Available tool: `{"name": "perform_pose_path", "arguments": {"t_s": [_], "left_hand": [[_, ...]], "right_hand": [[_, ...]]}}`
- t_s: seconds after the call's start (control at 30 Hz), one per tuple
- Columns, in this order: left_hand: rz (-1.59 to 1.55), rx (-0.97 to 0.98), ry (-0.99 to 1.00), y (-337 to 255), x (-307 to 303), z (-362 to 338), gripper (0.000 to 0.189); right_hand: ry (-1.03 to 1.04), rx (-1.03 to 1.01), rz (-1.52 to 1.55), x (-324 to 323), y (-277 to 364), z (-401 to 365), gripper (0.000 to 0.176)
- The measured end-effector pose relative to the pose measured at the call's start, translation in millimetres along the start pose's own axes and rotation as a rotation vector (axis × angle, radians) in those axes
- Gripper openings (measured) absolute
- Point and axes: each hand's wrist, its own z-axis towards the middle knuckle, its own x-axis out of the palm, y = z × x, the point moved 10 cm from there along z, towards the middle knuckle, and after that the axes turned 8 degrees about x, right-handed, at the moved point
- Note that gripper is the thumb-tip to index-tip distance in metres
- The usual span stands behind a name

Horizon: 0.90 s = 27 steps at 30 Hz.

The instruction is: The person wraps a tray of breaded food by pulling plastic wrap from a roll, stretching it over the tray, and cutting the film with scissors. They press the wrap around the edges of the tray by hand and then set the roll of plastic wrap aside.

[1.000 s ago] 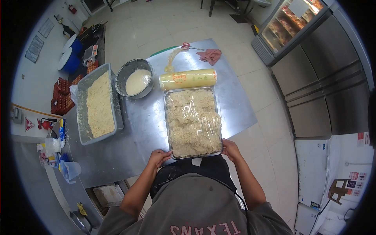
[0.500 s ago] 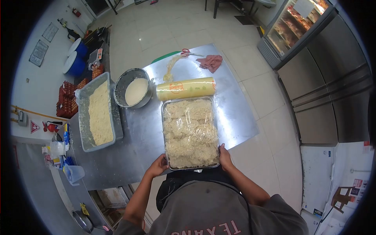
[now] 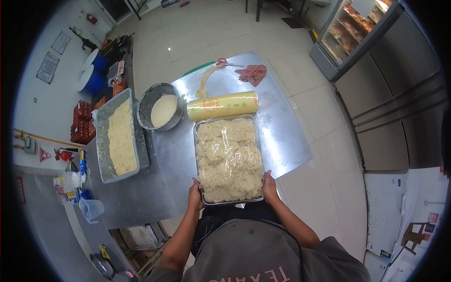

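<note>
A rectangular metal tray (image 3: 232,203) is at the near edge of the steel table, its near end reaching past that edge. Clear plastic film stretches over it, shiny with reflections. Under the film lie pale, crumb-coated food pieces (image 3: 228,162); their kind is hidden by the coating. My left hand (image 3: 195,193) grips the tray's near left side, and my right hand (image 3: 269,187) holds the near right side. Just beyond the tray's far end rests a thick yellow roll of cling film (image 3: 223,105).
On the steel table (image 3: 167,188), a grey tub of flour-like powder (image 3: 123,136) and a round bowl with pale contents (image 3: 164,110) stand left. Red-handled scissors (image 3: 223,62) and a reddish cloth (image 3: 252,74) lie at the far end. Steel refrigerators (image 3: 380,94) line the right.
My left hand has slid slightly forward along the tray's left side, and its forearm has swung inward. The tray has hardly moved; the camera view has shifted a little.
</note>
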Motion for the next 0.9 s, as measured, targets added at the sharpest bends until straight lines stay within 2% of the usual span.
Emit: {"name": "perform_pose_path", "arguments": {"t_s": [0.03, 0.1, 0.2, 0.27, 0.3, 0.37, 0.5, 0.67, 0.7, 0.77, 0.9], "left_hand": [[0.001, -0.026, -0.043, 6, -4, 2, 0.073], [0.004, -0.058, -0.084, 13, -8, 3, 0.073], [0.054, -0.002, -0.102, -2, -9, 9, 0.078], [0.287, -0.102, -0.190, -7, -22, 0, 0.079], [0.292, -0.094, -0.186, 3, -36, 7, 0.079], [0.480, 0.063, -0.090, 18, -67, 34, 0.078], [0.539, 0.154, -0.099, -4, -42, 5, 0.076], [0.429, 0.289, -0.035, 7, -59, -17, 0.051], [0.429, 0.290, -0.035, 8, -60, -21, 0.051], [0.499, 0.390, -0.046, -9, -59, -37, 0.035], [0.686, 0.513, -0.067, -46, -41, -77, 0.024]], "right_hand": [[-0.007, -0.003, 0.007, 2, 1, -1, 0.069], [-0.040, -0.091, 0.010, 0, 2, -6, 0.058], [-0.075, -0.207, -0.010, 3, 9, -14, 0.049], [-0.078, -0.208, 0.001, 8, 30, -33, 0.047], [-0.081, -0.211, 0.013, 11, 43, -41, 0.044], [-0.090, -0.237, 0.006, 11, 37, -40, 0.044], [-0.106, -0.255, 0.024, 4, 12, -46, 0.040], [-0.113, -0.285, -0.030, -4, 27, -85, 0.042], [-0.111, -0.296, -0.033, -5, 28, -92, 0.042], [-0.109, -0.311, -0.030, -6, 31, -105, 0.042], [-0.088, -0.321, 0.013, -12, 47, -131, 0.039]]}}
